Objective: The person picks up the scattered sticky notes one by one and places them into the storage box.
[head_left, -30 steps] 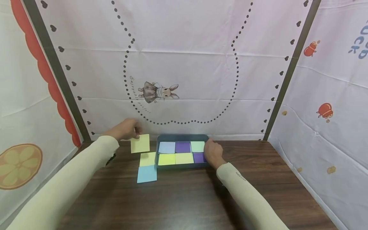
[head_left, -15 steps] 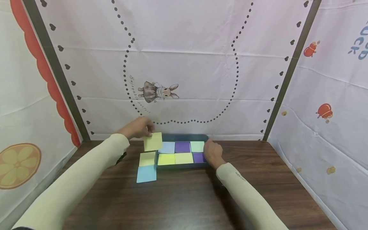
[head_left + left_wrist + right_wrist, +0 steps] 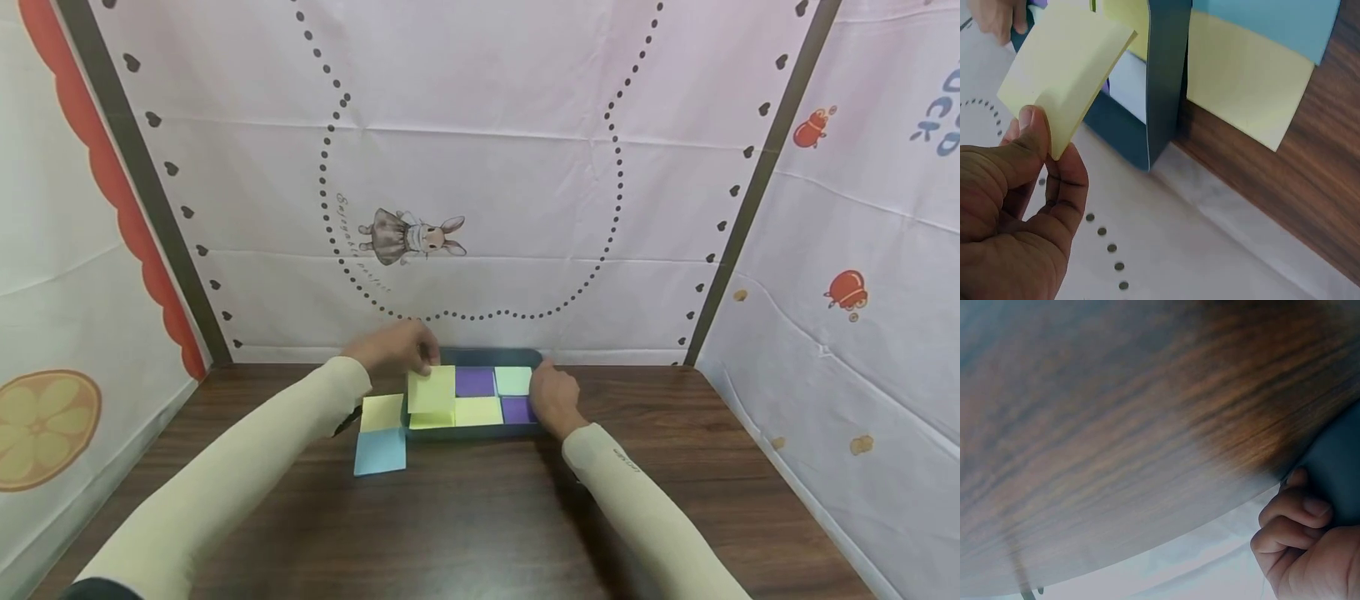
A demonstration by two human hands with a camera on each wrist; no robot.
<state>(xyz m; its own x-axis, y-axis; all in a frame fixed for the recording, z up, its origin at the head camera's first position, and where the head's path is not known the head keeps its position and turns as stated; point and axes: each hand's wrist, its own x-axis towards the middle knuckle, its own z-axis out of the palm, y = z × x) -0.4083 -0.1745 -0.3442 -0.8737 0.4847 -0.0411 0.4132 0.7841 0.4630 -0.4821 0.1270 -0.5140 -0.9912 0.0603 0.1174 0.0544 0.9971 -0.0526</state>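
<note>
A pale yellow sticky note pad [image 3: 432,388] is pinched between thumb and fingers of my left hand [image 3: 397,346], over the left end of a dark teal tray [image 3: 480,433]. In the left wrist view this pad [image 3: 1063,62] tilts above the tray wall [image 3: 1168,69]. Inside the tray lie purple pads [image 3: 475,381], a mint pad [image 3: 513,380], a pale yellow pad [image 3: 477,411] and a brighter yellow pad [image 3: 432,422]. A light blue pad [image 3: 1129,87] is partly hidden behind the held one. My right hand [image 3: 555,398] grips the tray's right end, its fingers [image 3: 1294,509] curled there.
Left of the tray, another pale yellow pad [image 3: 382,412] and a blue pad [image 3: 380,452] lie on the dark wooden table [image 3: 480,517]. A printed white cloth [image 3: 480,192] hangs close behind the tray, with more cloth at both sides.
My left hand has carried the pale yellow pad right, from beside the tray to over its left end, and lowered it. The right hand stays at the tray's end.
</note>
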